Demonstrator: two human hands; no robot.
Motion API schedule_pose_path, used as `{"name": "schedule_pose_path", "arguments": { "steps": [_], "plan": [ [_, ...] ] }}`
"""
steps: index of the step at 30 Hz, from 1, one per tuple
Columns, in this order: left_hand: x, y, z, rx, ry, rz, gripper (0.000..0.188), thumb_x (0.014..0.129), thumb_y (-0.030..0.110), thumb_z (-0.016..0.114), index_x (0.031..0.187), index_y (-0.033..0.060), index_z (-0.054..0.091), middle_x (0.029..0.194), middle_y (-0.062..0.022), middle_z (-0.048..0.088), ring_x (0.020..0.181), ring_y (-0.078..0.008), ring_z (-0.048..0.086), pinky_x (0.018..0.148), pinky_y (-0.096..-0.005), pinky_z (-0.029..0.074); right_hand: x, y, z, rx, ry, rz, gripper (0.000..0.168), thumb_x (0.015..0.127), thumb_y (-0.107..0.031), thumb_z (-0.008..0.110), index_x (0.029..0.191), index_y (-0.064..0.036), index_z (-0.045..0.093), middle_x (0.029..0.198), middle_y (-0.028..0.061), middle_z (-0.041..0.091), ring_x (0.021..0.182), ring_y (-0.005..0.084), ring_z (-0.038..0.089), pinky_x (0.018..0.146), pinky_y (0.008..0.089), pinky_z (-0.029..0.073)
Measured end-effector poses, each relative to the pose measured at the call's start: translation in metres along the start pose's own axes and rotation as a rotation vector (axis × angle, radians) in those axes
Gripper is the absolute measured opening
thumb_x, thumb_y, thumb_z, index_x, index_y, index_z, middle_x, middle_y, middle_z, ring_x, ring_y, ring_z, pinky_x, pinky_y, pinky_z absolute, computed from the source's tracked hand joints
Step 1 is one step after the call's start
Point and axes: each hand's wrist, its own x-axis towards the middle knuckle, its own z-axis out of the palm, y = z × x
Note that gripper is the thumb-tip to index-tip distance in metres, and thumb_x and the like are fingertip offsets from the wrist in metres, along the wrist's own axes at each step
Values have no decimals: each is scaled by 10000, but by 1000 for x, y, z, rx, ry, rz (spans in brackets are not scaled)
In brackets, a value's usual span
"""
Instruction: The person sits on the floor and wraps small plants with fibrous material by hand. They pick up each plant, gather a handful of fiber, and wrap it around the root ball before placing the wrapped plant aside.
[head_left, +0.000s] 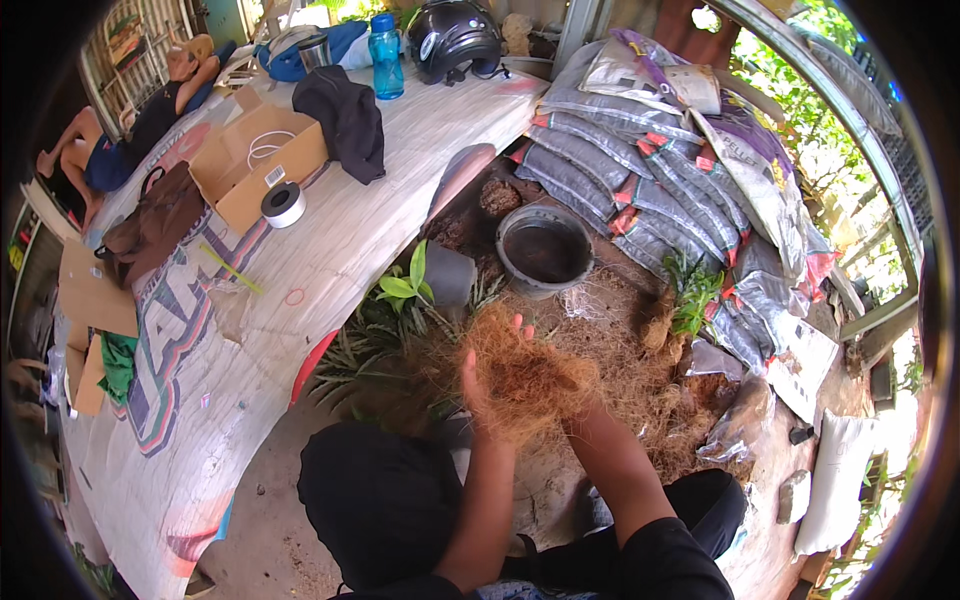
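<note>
A loose clump of brown coconut fibre (525, 371) lies across both my hands, in front of my knees. My left hand (480, 394) is under its left side, with some fingertips showing above the fibre. My right hand (577, 401) is at the clump's right side, mostly covered by strands. Just beyond the hands stands a round black plastic pot (544, 251) with dark contents. A grey plant pot (450, 276) lies tilted to its left, beside a green leafy plant (409, 281). More loose fibre (660, 420) is spread on the ground at the right.
A banner-covered platform (300, 300) runs along the left, bearing a cardboard box (255, 161), a tape roll (283, 205), a blue bottle (385, 60) and a black helmet (454, 41). Stacked filled bags (637, 172) stand back right. A person (142, 135) reclines at the far left.
</note>
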Motion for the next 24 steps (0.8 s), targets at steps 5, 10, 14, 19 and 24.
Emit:
{"name": "schedule_pose_path", "arguments": {
  "steps": [5, 10, 14, 19, 24],
  "plan": [
    [-10, -13, 11, -18, 3, -32, 662, 1014, 490, 368, 1539, 89, 313, 1594, -100, 329, 1457, -283, 299, 1168, -573, 302, -2, 19, -40, 255, -89, -30, 365, 980, -168, 509, 1325, -49, 515, 1216, 107, 632, 1011, 189, 607, 911, 354, 475],
    [-15, -27, 15, 0, -27, -86, 683, 1010, 500, 377, 1539, 74, 309, 1587, -93, 340, 1448, -262, 314, 1170, -546, 314, 0, 18, -106, 428, -48, 52, 345, 972, -159, 520, 1299, -49, 540, 1179, 106, 659, 965, 178, 628, 879, 348, 490],
    [-21, -41, 20, 4, -33, -133, 694, 1008, 503, 365, 1538, 60, 307, 1563, -89, 377, 1419, -265, 360, 1150, -528, 353, -28, 9, -186, 484, 19, 297, 239, 975, -140, 546, 1193, -41, 552, 1108, 68, 673, 909, 147, 614, 832, 311, 480],
    [-19, -65, -2, -11, 28, -282, 682, 1000, 508, 364, 1526, 75, 338, 1535, -92, 421, 1358, -278, 432, 1101, -537, 401, -110, 4, -248, 778, 363, 279, 116, 968, -174, 603, 1053, -99, 575, 983, 13, 679, 862, 116, 596, 804, 251, 439],
    [-21, -98, -12, 74, 120, -359, 655, 992, 487, 373, 1497, 70, 380, 1485, -85, 482, 1284, -274, 504, 1071, -509, 438, -171, -19, -244, 538, 225, 186, 150, 930, -129, 703, 993, -10, 636, 885, 51, 687, 796, 129, 638, 759, 295, 522]
  ]
}}
